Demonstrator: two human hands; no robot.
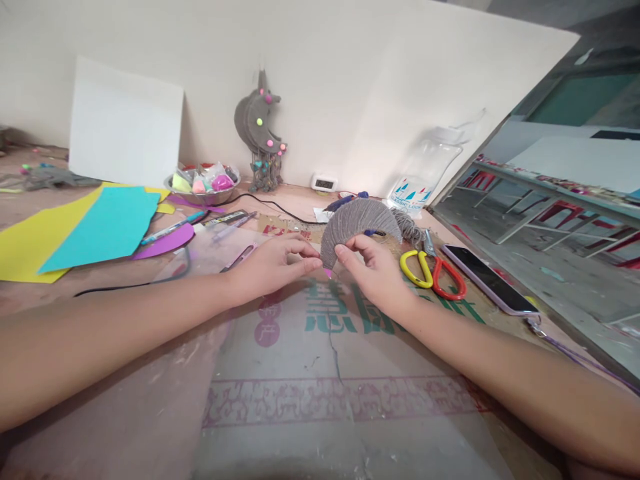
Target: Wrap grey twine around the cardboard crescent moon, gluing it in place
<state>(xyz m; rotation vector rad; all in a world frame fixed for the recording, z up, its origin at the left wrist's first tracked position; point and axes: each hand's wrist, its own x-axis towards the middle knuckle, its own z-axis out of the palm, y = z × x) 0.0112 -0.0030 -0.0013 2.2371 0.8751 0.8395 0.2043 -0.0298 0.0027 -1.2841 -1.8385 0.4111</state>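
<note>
— Both hands meet at the grey yarn-wrapped crescent (pixel 357 223), don't they? Our right hand (pixel 375 270) has thumb and fingers closed on its lower edge, holding it upright above the clear plastic sheet over printed cardboard (pixel 320 373).

— Yes, and our left hand (pixel 273 263) pinches too: fingertips (pixel 314 262) pressed together at the crescent's lower left corner, where a small purple bit shows. We cannot tell whether that bit is yarn or card.

— What lies about the crescent?

— Just right of it, the yellow- and red-handled scissors (pixel 434 272) lie flat, and further right of those a dark smartphone in a pale purple case (pixel 489 279). A loose tangle of grey yarn (pixel 407 227) trails off the crescent's right tip.

— And behind it?

— Well behind the crescent, against the wall, stands a finished grey moon hanging with coloured pom-poms (pixel 260 127). Left of that sits a metal bowl of bright pom-poms (pixel 203 187).

— Further left of the crescent?

— Sheets of teal paper (pixel 107 227) over yellow paper (pixel 25 250), a purple cut-out (pixel 167 241), and a pen (pixel 173 228) beside them.
</note>
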